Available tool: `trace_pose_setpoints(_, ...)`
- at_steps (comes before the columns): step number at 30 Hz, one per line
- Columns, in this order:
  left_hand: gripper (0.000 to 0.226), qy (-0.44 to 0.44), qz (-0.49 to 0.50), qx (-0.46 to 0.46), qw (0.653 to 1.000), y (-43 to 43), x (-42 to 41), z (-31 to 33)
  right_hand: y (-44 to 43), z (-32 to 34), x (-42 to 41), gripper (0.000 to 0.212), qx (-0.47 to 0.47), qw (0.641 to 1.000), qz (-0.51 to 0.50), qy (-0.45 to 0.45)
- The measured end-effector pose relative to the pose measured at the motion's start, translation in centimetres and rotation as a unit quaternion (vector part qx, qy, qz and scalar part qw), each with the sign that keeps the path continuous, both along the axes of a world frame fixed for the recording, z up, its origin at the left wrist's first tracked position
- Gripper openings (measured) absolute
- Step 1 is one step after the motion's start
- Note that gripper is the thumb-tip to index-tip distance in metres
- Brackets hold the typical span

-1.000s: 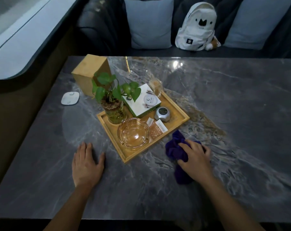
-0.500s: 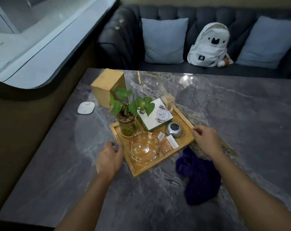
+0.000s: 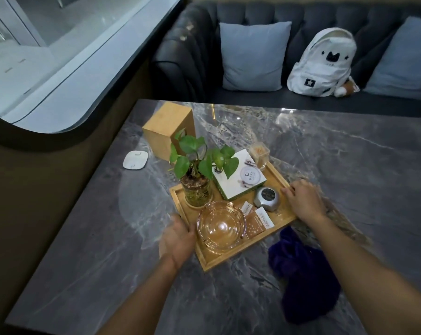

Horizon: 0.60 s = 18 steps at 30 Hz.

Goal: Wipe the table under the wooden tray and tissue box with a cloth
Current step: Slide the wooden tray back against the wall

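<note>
The wooden tray (image 3: pixel 280 210) lies at an angle on the grey marble table (image 3: pixel 337 165). It carries a potted plant, a glass ashtray, a white-and-green box, a small silver device and a few packets. My left hand (image 3: pixel 178 238) grips the tray's near-left rim. My right hand (image 3: pixel 303 200) holds its right rim. The purple cloth (image 3: pixel 306 279) lies crumpled on the table just right of the tray's near corner, under my right forearm, with no hand on it. The wooden tissue box (image 3: pixel 167 130) stands upright behind the tray, at the far left.
A small white square pad (image 3: pixel 135 160) lies left of the tissue box near the table's left edge. A dark sofa behind the table holds two grey cushions (image 3: pixel 251 56) and a white backpack (image 3: pixel 323 62). A curved window ledge runs along the left.
My right hand has let go of the cloth and gone to the tray's right rim. My left hand has left the tabletop and closed on the tray's left rim. The view has tilted up.
</note>
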<state>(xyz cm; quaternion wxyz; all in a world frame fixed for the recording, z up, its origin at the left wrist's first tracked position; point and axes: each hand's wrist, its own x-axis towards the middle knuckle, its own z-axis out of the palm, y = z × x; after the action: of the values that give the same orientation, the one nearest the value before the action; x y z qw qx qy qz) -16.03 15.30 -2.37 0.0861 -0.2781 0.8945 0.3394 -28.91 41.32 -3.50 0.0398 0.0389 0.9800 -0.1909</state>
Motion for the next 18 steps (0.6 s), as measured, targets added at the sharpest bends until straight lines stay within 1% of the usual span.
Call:
trace_pose_setpoints(2, 0.028, 0.005, -0.008, -0.013, 1.000, 0.1, -0.2, 0.0, -0.5, -0.2, -0.1, 0.027, -0.009, 1.000, -0.008, 0.017)
trace_pose_setpoints(6, 0.017, 0.017, -0.018, -0.027, 0.999, 0.1, -0.4, -0.5, -0.7, -0.5, -0.1, 0.029, 0.002, 1.000, -0.005, 0.021)
trace_pose_setpoints(8, 0.020, 0.020, -0.016, -0.016, 1.000, 0.0, -0.3, -0.5, -0.7, -0.6, 0.0, 0.030, 0.007, 1.000, 0.000, 0.025)
trace_pose_setpoints(11, 0.033, 0.015, -0.011, -0.008, 1.000, -0.5, 0.2, -0.6, -1.0, -0.4, 0.0, 0.030, 0.018, 1.000, 0.008, 0.022)
trace_pose_setpoints(12, 0.030, 0.015, -0.006, -0.003, 1.000, -0.7, 0.6, -0.5, -1.2, -0.3, 0.0, 0.031, 0.025, 1.000, 0.012, 0.015)
trace_pose_setpoints(14, 0.018, 0.010, 0.000, 0.000, 1.000, -1.1, 1.5, -0.1, -1.9, -0.2, 0.2, 0.032, 0.025, 0.999, 0.023, 0.010)
trace_pose_setpoints(15, 0.018, 0.004, 0.004, -0.009, 1.000, -1.4, 2.0, 0.1, -2.4, -0.2, 0.3, 0.032, 0.022, 0.999, 0.029, 0.012)
trace_pose_setpoints(18, 0.030, -0.001, 0.038, -0.039, 0.998, -2.7, 3.9, 0.5, -4.5, -0.1, 1.0, 0.030, 0.018, 0.998, 0.057, 0.024)
